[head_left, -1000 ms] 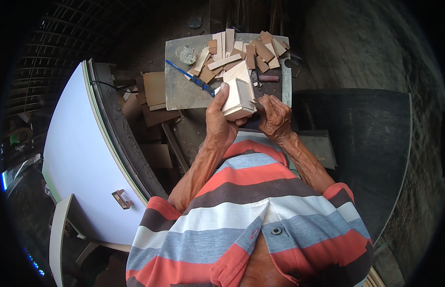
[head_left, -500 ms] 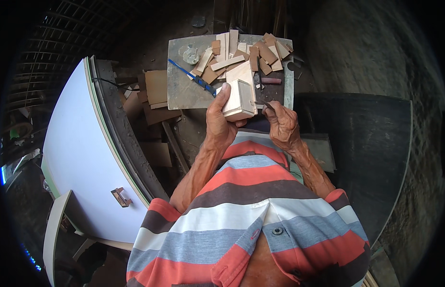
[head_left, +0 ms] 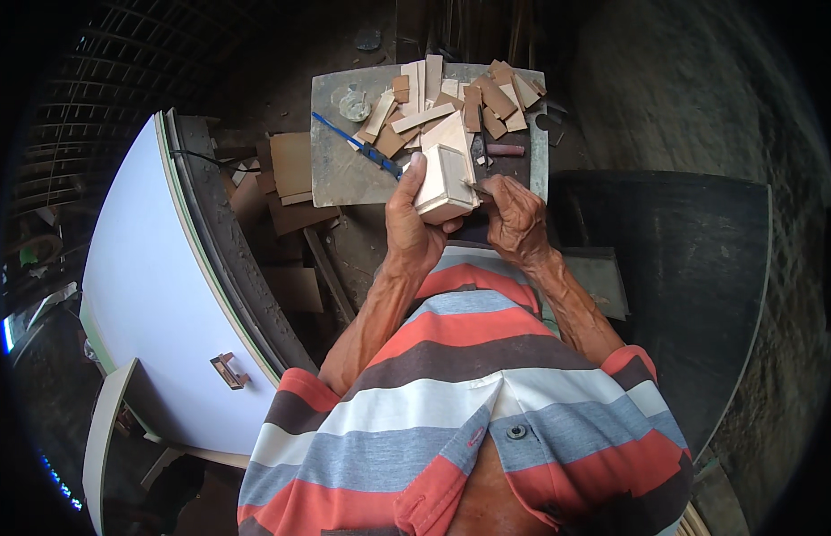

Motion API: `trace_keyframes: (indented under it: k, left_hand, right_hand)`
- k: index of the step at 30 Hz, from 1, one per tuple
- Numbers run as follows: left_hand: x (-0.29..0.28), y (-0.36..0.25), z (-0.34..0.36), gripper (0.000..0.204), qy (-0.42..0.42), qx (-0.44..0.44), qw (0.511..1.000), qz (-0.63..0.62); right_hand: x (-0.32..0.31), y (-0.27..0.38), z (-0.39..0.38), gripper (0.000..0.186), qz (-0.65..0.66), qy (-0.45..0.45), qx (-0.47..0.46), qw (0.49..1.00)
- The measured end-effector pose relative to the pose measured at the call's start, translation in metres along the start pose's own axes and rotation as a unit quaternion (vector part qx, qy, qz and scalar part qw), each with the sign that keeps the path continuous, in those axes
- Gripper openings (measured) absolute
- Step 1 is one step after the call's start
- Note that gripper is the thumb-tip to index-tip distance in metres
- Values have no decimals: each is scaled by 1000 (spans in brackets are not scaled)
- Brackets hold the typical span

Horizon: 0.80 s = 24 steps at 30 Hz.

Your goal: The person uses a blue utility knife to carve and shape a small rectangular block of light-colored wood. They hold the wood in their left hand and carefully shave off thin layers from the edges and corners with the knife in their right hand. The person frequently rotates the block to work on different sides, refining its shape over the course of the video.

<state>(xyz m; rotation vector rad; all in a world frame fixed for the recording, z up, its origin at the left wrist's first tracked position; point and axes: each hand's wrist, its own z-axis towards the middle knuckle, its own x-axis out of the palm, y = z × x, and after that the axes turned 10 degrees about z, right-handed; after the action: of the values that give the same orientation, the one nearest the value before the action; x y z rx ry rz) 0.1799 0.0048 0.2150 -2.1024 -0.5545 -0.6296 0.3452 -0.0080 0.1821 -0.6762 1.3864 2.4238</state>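
Note:
My left hand [head_left: 412, 228] is closed around a small pale wooden box [head_left: 448, 186], its thumb lying along the left side. The box is tilted over the near edge of the work table. On its right, my right hand [head_left: 521, 221] pinches a thin dark blade-like tool [head_left: 477, 187]. The tip of that tool meets the right edge of the box, and the fingers hide most of its length. Behind the box, a pale flat wood piece [head_left: 448, 131] rests among the scraps.
Several wood offcuts [head_left: 492, 96] lie heaped on the table [head_left: 344, 181]. Nearby are a blue-and-black slim tool [head_left: 373, 155], a round dish [head_left: 354, 105] and a reddish stick-like piece [head_left: 506, 150]. A large white panel [head_left: 170, 295] stands left, a dark board [head_left: 666, 268] right.
My right hand has shifted slightly left, closer to the box, and turned so its back shows more. My left hand and the box have hardly moved.

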Motion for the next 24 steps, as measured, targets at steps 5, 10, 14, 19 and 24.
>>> trace_keyframes:
  k: [5, 10, 14, 19, 24]
  left_hand:
    - [-6, -2, 8, 43, -35, 169, 979, 105]
    - [-10, 6, -3, 64, 6, 327, 867, 376]
    - [-5, -7, 1, 73, 23, 562, 607, 562]
    - [-14, -10, 3, 52, 33, 611, 525, 591]
    - [-14, -4, 9, 58, 76, 598, 560, 568]
  right_hand:
    - [-12, 15, -6, 30, 392, -142, 388, 822]
    - [-37, 29, 23, 46, 536, -81, 481, 689]
    - [-45, 40, 27, 51, 557, -54, 440, 702]
    - [-47, 54, 34, 59, 569, -34, 442, 693]
    - [-46, 56, 34, 23, 577, -68, 404, 707]
